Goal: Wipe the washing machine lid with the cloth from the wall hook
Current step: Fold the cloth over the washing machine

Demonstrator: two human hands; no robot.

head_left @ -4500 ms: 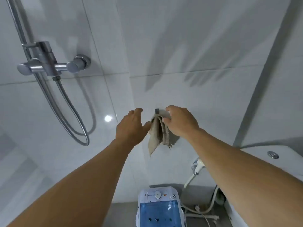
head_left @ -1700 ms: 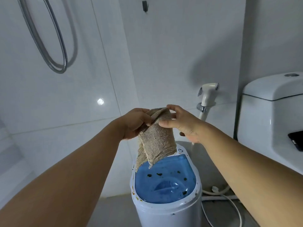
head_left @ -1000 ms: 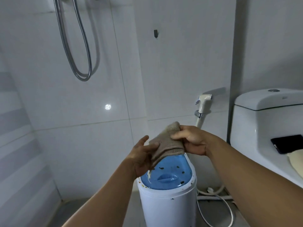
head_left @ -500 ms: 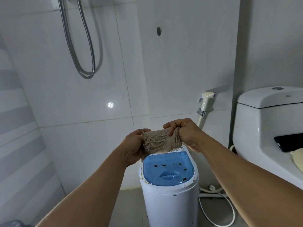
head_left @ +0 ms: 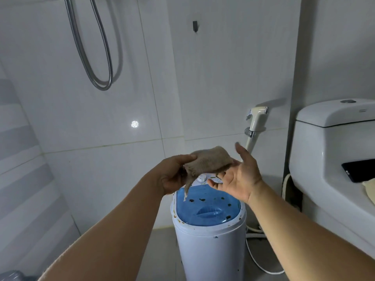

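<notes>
A small white washing machine (head_left: 211, 242) stands on the floor below my hands. Its blue see-through lid (head_left: 209, 207) is closed and spotted with dark dirt. A folded brown cloth (head_left: 209, 162) is held in the air above the back of the lid. My left hand (head_left: 174, 175) pinches the cloth's left end. My right hand (head_left: 241, 175) is palm up with fingers spread, and the cloth's right end rests on its fingers. The dark wall hook (head_left: 195, 26) is bare, high on the tiled wall.
A white toilet (head_left: 332, 159) with a black phone (head_left: 359, 170) on it stands close on the right. A bidet sprayer (head_left: 256, 120) hangs on the wall behind the machine, its hose trailing on the floor. A shower hose (head_left: 95, 57) loops at upper left.
The cloth came off the hook and was brought down over the machine. In the last half second my right hand let go of it and turned palm up under its right end.
</notes>
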